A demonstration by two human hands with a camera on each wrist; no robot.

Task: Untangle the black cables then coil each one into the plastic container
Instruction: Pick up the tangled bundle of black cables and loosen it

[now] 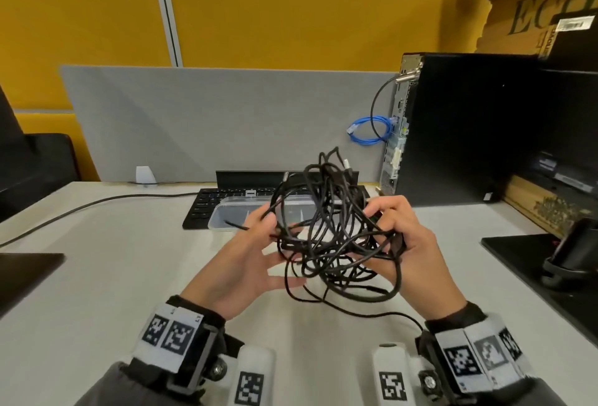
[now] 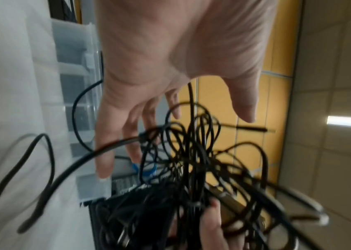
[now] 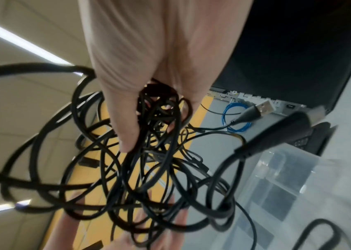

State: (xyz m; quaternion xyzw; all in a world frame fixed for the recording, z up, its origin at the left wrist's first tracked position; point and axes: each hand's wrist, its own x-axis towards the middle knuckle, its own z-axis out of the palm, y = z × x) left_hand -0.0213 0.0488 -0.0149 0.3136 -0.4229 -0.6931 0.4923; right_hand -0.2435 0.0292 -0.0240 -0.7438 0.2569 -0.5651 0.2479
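Observation:
A big knot of black cables [image 1: 330, 231] hangs in the air above the desk between both hands. My right hand [image 1: 407, 244] grips the right side of the tangle [image 3: 149, 152], fingers curled through the loops. My left hand [image 1: 255, 256] is at the left side with straight, spread fingers [image 2: 127, 128] touching the loops [image 2: 191, 152]. Two USB plugs [image 3: 264, 108] stick out of the bundle. The clear plastic container [image 1: 226, 214] lies behind the tangle, partly on a keyboard; one black cable end rests in it.
A black keyboard [image 1: 200, 208] sits behind the container. A black computer tower [image 1: 469, 127] with a blue cable coil [image 1: 369, 130] stands at the back right. A monitor base [image 1: 534, 263] is at the right, a dark pad [image 1: 22, 273] at the left. A grey divider [image 1: 210, 121] backs the desk.

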